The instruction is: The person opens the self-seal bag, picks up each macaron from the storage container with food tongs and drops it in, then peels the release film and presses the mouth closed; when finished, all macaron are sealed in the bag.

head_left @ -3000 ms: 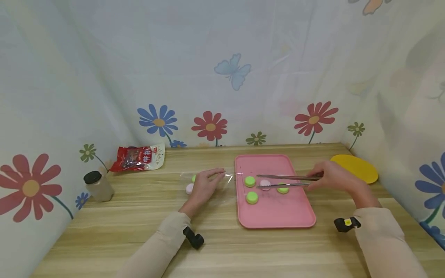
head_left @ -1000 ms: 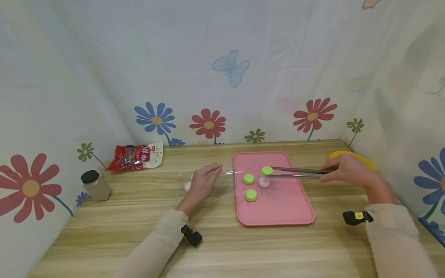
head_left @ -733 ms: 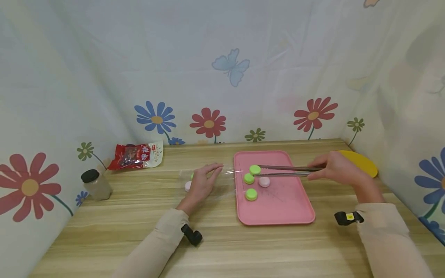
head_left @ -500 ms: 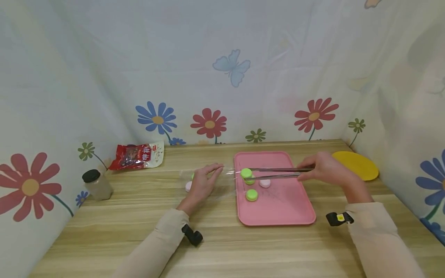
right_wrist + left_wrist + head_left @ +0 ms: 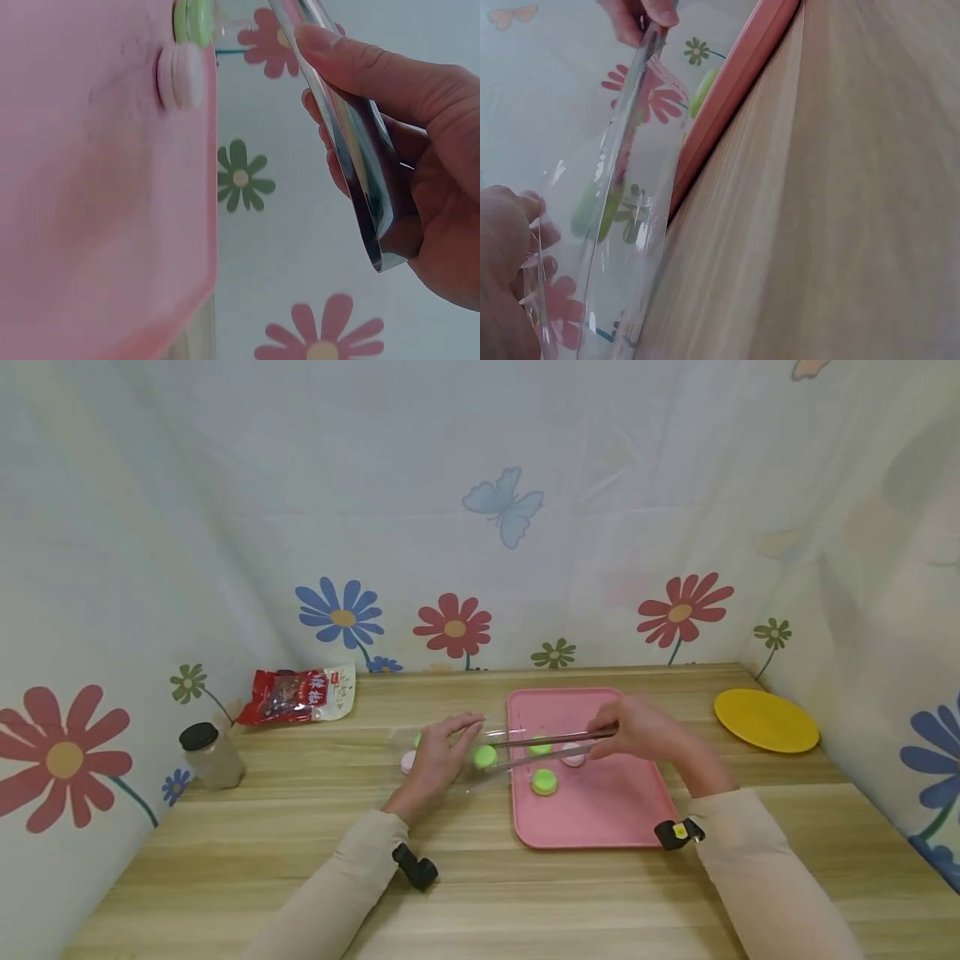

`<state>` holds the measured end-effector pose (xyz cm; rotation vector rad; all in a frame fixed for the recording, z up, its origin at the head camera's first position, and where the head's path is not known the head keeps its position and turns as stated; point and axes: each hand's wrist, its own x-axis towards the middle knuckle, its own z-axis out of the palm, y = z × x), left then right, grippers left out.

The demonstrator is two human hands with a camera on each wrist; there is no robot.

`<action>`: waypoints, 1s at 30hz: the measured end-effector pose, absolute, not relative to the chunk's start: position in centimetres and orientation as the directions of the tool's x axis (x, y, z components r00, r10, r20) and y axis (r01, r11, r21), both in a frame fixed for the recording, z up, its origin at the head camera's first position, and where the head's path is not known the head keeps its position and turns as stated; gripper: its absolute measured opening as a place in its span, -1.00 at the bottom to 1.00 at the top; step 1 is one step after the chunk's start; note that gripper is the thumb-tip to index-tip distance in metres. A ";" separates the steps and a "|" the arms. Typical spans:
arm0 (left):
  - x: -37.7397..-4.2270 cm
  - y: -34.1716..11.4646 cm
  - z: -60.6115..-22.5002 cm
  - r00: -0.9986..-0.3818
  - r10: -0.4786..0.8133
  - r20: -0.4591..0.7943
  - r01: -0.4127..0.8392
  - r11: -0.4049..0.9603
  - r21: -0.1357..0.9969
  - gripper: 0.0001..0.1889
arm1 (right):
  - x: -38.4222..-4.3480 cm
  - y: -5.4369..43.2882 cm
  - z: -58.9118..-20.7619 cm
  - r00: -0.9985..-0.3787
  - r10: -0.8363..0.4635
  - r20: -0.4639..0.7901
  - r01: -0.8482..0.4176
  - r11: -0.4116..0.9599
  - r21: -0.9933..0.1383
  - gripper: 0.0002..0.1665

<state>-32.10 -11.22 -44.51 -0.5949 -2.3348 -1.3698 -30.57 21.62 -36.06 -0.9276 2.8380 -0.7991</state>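
My left hand (image 5: 437,762) pinches the edge of a clear plastic bag (image 5: 649,255), holding it off the table beside the pink tray (image 5: 592,818). Metal tongs (image 5: 547,740) are in my right hand (image 5: 639,732), thumb on one side and fingers on the other. Their tips reach leftward into the bag with a green macaron (image 5: 485,757) between them. Part of another green macaron and a pale pink macaron (image 5: 408,763) show behind my left hand. On the tray lie a green macaron (image 5: 544,782), another partly behind the tongs, and a pale pink macaron (image 5: 180,75).
A yellow plate (image 5: 767,720) lies at the back right of the wooden table (image 5: 480,902). At the back left are a red snack packet (image 5: 300,696) and a jar with a black lid (image 5: 212,757). A patterned curtain (image 5: 390,485) encloses the table.
My right hand has carried a green macaron in the tongs from the right part of the tray leftward to the bag. The left hand has stayed in place.
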 end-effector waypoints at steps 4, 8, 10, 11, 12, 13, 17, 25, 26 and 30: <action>-32.1 -11.2 -44.4 -0.853 0.173 0.492 0.513 0.449 0.732 -0.76 | -30.8 19.6 -36.0 -0.800 -0.588 0.120 -0.562 0.664 -0.493 -0.71; -32.1 -11.1 -44.4 -0.854 0.176 0.490 0.512 0.454 0.729 -0.77 | -31.0 18.0 -36.0 -0.793 -0.599 0.111 -0.572 0.669 -0.474 -0.74; -32.1 -11.1 -44.3 -0.849 0.182 0.497 0.522 0.446 0.727 -0.77 | -31.0 17.3 -35.9 -0.791 -0.604 0.099 -0.572 0.672 -0.470 -0.75; -32.1 -11.1 -44.3 -0.846 0.185 0.501 0.527 0.445 0.724 -0.77 | -31.0 17.0 -36.0 -0.791 -0.605 0.092 -0.570 0.673 -0.471 -0.75; -32.1 -11.0 -44.4 -0.843 0.188 0.504 0.531 0.444 0.722 -0.77 | -31.0 16.7 -36.0 -0.793 -0.604 0.084 -0.565 0.676 -0.473 -0.75; -32.1 -11.0 -44.3 -0.841 0.190 0.506 0.533 0.446 0.719 -0.77 | -30.9 16.4 -36.0 -0.792 -0.606 0.076 -0.562 0.675 -0.479 -0.75; -32.0 -10.9 -44.3 -0.838 0.194 0.509 0.537 0.459 0.708 -0.77 | -31.0 15.5 -36.4 -0.796 -0.604 0.041 -0.535 0.669 -0.517 -0.74; -32.0 -10.8 -44.3 -0.841 0.200 0.502 0.531 0.477 0.700 -0.78 | -31.3 14.5 -37.0 -0.754 -0.653 0.077 -0.597 0.631 -0.495 -0.73; -32.1 -10.8 -44.3 -0.839 0.203 0.505 0.535 0.476 0.698 -0.78 | -31.3 14.4 -37.1 -0.748 -0.658 0.083 -0.607 0.629 -0.485 -0.72; -32.1 -10.7 -44.4 -0.832 0.211 0.513 0.547 0.470 0.693 -0.78 | -31.4 14.0 -37.2 -0.728 -0.678 0.096 -0.641 0.625 -0.447 -0.70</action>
